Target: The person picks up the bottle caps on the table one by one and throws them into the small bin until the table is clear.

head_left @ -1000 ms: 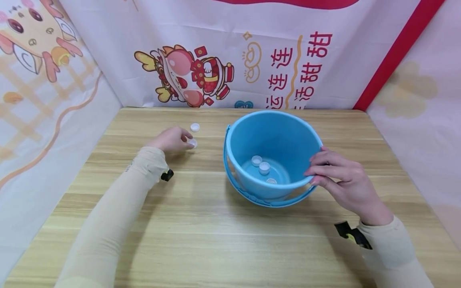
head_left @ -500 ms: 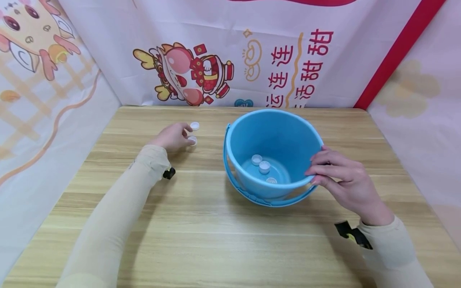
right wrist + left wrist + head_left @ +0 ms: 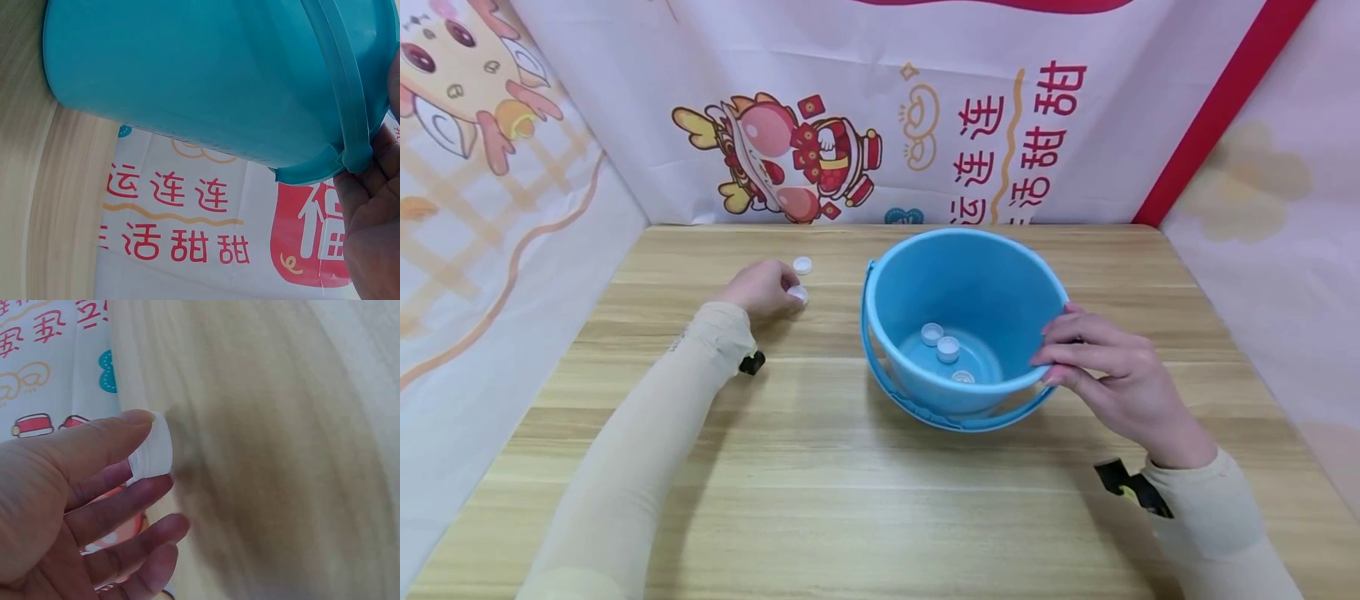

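Note:
My left hand pinches a white bottle cap at the left of the table. The left wrist view shows the thumb on one side of this ribbed cap and fingertips on the other. Just behind it lies a second white cap, untouched. A light blue bucket stands at centre right, with my right hand gripping its right rim. Inside, on the bucket's floor, are a cap, another cap and a third, partly visible cap.
The bucket's blue handle hangs down at its front. Under everything is a wood-grain table. A printed white cloth rises behind the table's back edge, with more printed cloth at both sides.
Half a second ago the left index finger was spread toward the far cap; now the fingers have drawn together on the nearer cap. The right hand and bucket stay put.

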`<act>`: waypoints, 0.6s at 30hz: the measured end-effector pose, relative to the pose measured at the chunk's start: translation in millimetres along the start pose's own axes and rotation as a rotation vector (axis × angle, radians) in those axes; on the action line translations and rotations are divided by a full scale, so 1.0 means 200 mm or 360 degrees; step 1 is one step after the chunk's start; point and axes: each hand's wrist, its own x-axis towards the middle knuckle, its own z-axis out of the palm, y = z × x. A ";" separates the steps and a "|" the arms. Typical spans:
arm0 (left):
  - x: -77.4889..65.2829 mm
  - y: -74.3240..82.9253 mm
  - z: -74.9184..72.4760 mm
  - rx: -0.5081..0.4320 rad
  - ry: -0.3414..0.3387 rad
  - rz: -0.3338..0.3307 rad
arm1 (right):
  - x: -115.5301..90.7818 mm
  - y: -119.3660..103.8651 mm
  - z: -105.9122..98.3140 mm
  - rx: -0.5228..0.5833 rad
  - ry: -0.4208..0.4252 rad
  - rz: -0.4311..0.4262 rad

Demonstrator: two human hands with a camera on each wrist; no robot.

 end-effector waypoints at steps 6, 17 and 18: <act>-0.06 0.13 -0.10 -0.0002 0.0088 0.0111 | 0.00 0.00 0.00 0.0013 0.0012 0.0001; -0.31 0.56 -0.33 0.0083 0.0392 0.0516 | 0.00 -0.01 0.01 0.0019 0.0022 -0.0013; -0.34 0.60 -0.34 0.0090 0.0401 0.0549 | 0.01 -0.01 0.01 0.0021 0.0025 -0.0016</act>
